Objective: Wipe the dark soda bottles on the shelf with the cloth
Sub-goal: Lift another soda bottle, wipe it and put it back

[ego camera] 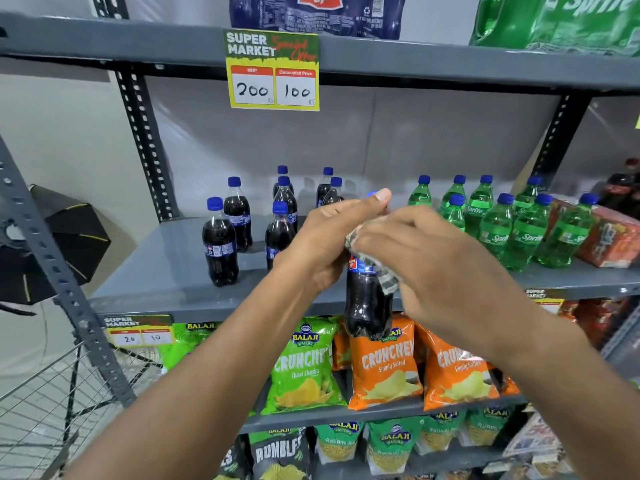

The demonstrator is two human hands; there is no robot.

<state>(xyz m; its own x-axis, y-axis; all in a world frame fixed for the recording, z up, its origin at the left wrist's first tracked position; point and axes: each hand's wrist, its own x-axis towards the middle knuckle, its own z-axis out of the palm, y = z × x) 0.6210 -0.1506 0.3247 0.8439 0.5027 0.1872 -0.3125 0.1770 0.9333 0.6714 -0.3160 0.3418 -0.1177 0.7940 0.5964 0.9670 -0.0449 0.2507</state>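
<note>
A dark soda bottle (367, 303) with a blue cap hangs upright in front of the grey shelf (166, 271), lifted off it. My left hand (329, 240) grips its upper part from the left, thumb up by the cap. My right hand (433, 258) presses a grey-and-white patterned cloth (382, 271) against the bottle's shoulder and label from the right. Several more dark soda bottles (220, 242) stand on the shelf's left half, behind and left of my hands.
Green Sprite bottles (519, 230) fill the shelf's right half, with an orange-wrapped pack (609, 233) beyond them. Chip bags (384, 365) line the shelf below. A price sign (273, 71) hangs from the upper shelf. A slotted upright post (62, 271) and wire rack stand at left.
</note>
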